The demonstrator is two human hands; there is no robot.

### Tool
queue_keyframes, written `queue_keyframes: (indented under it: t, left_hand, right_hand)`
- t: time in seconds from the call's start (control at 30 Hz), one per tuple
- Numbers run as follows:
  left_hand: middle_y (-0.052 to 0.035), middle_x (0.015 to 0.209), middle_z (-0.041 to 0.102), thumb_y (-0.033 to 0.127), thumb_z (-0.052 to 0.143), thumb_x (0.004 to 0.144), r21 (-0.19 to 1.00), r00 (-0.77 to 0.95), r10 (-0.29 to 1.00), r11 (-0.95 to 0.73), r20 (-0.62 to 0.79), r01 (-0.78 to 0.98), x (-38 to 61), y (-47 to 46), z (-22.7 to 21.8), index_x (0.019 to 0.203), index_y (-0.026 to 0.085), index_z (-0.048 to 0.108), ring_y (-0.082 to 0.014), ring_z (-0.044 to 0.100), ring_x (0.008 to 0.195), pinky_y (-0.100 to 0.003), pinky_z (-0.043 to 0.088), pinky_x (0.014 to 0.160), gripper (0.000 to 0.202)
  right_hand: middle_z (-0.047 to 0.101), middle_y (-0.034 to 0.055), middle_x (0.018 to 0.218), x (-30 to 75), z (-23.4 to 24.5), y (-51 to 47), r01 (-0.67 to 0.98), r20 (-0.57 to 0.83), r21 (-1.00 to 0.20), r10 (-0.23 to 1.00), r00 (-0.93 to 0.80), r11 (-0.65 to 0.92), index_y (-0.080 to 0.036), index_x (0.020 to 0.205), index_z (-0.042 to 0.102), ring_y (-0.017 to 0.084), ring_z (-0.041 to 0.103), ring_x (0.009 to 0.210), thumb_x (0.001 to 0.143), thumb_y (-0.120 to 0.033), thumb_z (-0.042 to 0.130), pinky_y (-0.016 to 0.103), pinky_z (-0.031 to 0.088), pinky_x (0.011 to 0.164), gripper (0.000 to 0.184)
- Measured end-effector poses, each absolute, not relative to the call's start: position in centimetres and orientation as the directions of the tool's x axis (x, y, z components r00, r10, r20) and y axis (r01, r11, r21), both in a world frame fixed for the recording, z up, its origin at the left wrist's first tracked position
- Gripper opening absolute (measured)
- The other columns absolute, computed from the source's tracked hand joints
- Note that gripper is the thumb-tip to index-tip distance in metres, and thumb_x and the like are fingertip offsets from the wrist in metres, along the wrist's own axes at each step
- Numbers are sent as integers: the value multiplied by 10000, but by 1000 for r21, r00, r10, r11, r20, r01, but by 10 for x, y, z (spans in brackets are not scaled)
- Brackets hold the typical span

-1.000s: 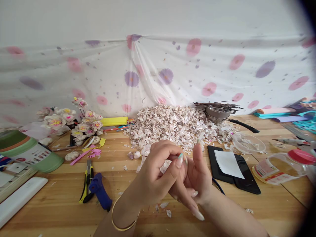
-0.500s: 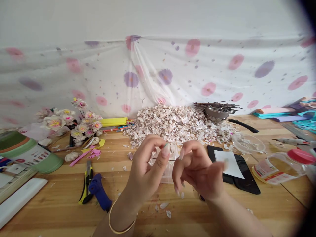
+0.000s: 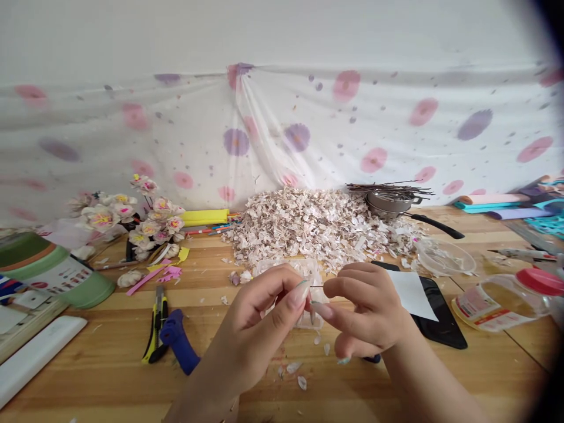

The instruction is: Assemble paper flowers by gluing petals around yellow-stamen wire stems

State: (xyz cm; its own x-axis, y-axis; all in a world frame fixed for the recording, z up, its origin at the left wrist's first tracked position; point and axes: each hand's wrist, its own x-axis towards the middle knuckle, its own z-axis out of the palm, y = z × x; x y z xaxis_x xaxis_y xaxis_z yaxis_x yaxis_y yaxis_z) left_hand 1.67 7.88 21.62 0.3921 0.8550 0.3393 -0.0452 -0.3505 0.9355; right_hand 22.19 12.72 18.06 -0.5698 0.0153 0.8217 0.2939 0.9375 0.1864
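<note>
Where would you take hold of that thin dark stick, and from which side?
I'd pinch the bare stretch of the stick between thumb and fingertip, coming from the person's right. It is thin and lies about level, and the left hand's fingertips cover its left part, so that side seems blocked. The right hand is right there; whether it touches, I can't tell.

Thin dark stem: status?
Left hand pinching stem, roughly level. Right hand at its right end, grip unclear. Plastic tray beyond, partly hidden by hands.
</note>
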Motion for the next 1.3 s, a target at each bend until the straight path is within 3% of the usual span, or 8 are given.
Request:
queue_keyframes:
  t: [0.13, 0.4, 0.57, 0.73, 1.03, 1.17, 1.3]
  left_hand:
    - [13, 715, 453, 418, 497, 981, 929, 390, 847, -366, 361, -65, 16, 78, 216, 778, 228, 577, -134, 405, 665, -274, 341, 592, 289]
    - [24, 744, 452, 303, 490, 992, 887, 363, 833, -460, 417, 36, 17, 78, 215, 824, 209, 558, -120, 420, 689, -255, 359, 619, 205]
    - [21, 759, 472, 172, 466, 983, 724, 413, 733, -655, 540, 216, 21, 80, 213, 831, 186, 531, -111, 451, 714, -249, 363, 646, 166]
    - [25, 757, 447, 130, 451, 972, 603, 480, 637, -758, 603, 249, 25, 86, 208, 816, 193, 448, -112, 431, 726, -250, 351, 657, 168]
    - [34, 754, 413, 165, 409, 1001, 723, 402, 716, -670, 571, 166, 23, 86, 210, 806, 205, 444, -106, 412, 688, -240, 361, 638, 202]
    - [38, 767, 485, 158, 497, 970, 730, 446, 697, -671, 562, 130, 24, 82, 211, 844, 208, 519, -101, 469, 726, -223, 393, 674, 137]
    - [33, 786, 579, 139, 659, 872, 717, 647, 647, -663, 403, 216, 34, 74, 214, 835, 180, 595, -89, 549, 736, -197, 428, 695, 84]
  right_hand:
    - [531, -21, 612, 222, 177, 127, 287, 802, 205, 7, -597, 936, -286, 1224, 647, 129, 424, 530, 918, -545, 521, 270, 305, 523, 420]
    - [491, -33, 594, 217, 184, 128, 290, 837, 206, -14, -547, 935, -233, 1159, 600, 133, 436, 505, 1009, -455, 349, 266, 317, 501, 367]
    - [523, -15, 575, 214, 182, 130, 111, 888, 68, -9, -459, 992, -162, 1105, 607, 136, 466, 477, 986, -434, 409, 275, 335, 478, 357]
    - [584, 1, 592, 209, 180, 129, -29, 928, -68, 52, -369, 997, -161, 1103, 615, 142, 505, 481, 963, -416, 454, 282, 341, 483, 333]
    - [589, 15, 632, 215, 180, 130, 7, 935, -58, 57, -351, 998, -150, 1174, 619, 149, 523, 508, 934, -378, 483, 289, 385, 482, 357]
    - [533, -16, 637, 215, 176, 124, -102, 957, -270, 255, -141, 957, -195, 1111, 606, 134, 495, 509, 901, -268, 555, 286, 404, 486, 228]
    - [462, -75, 600, 209, 175, 119, -268, 843, -518, 538, 2, 813, -254, 926, 485, 95, 434, 457, 888, -84, 568, 234, 366, 442, 193]
